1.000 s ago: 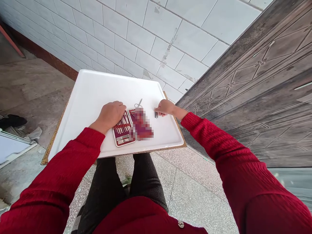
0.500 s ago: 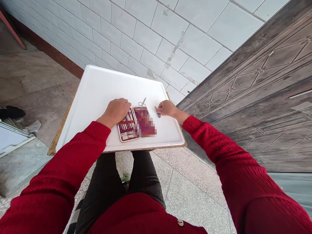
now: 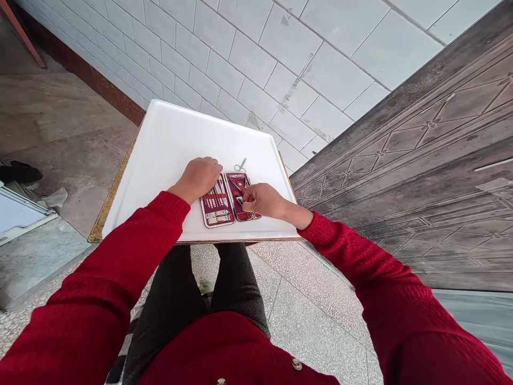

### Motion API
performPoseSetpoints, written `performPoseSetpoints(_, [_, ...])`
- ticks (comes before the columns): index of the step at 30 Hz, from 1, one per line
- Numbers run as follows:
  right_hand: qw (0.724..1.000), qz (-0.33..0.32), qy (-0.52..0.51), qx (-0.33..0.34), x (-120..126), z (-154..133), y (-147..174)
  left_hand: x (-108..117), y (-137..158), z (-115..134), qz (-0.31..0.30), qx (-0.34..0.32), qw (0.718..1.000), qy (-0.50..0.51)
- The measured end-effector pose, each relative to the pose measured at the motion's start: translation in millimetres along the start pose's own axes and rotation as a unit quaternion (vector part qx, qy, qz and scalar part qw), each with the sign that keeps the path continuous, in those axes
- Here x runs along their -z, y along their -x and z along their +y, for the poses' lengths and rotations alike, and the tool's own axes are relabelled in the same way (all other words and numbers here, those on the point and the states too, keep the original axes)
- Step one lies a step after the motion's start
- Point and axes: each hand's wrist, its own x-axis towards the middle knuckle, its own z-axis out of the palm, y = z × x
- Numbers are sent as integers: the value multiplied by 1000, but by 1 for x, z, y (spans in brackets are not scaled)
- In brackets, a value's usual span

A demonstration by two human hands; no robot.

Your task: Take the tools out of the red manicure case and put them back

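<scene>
An open manicure case [image 3: 219,218] with a dark red lining lies on the white tabletop. Its left half holds several slim metal tools [image 3: 216,199] under a strap, with nail clippers [image 3: 218,215] below them. My left hand [image 3: 201,176] is closed over the upper left edge of the case. Above the right half, my right hand [image 3: 262,200] pinches a small metal nail clipper [image 3: 240,200], partly hidden by the fingers. A pair of small scissors [image 3: 240,166] lies on the tabletop just beyond the case.
The white table [image 3: 176,133] has a raised rim and a brown board edge [image 3: 116,192] beneath it. A tiled wall [image 3: 240,59] stands behind, and a carved wooden panel [image 3: 401,160] is at the right. My legs are below the near edge.
My right hand has moved left from the tabletop to over the case's right half, carrying the nail clipper. My left hand stays at the case, and the view has shifted slightly.
</scene>
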Motion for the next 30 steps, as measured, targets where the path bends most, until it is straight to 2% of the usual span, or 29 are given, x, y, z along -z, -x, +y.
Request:
performPoseSetpoints(9, [995,34,90,-15,-3,-9,-7,-8,-2,-3,13,-2,1000,12])
performPoseSetpoints(15, [995,42,83,-20,-6,-11,-4,-9,-2,-3,16,0,1000,24])
performPoseSetpoints(20, [999,20,35,-27,-9,-9,0,-7,-1,-2,4,-2,1000,29])
performPoseSetpoints(25, [997,38,67,-25,-9,-11,-1,-6,-1,-2,4,1,999,33])
performPoseSetpoints(30, [995,5,95,-35,-6,-16,0,-6,-1,-2,1,-5,1000,22])
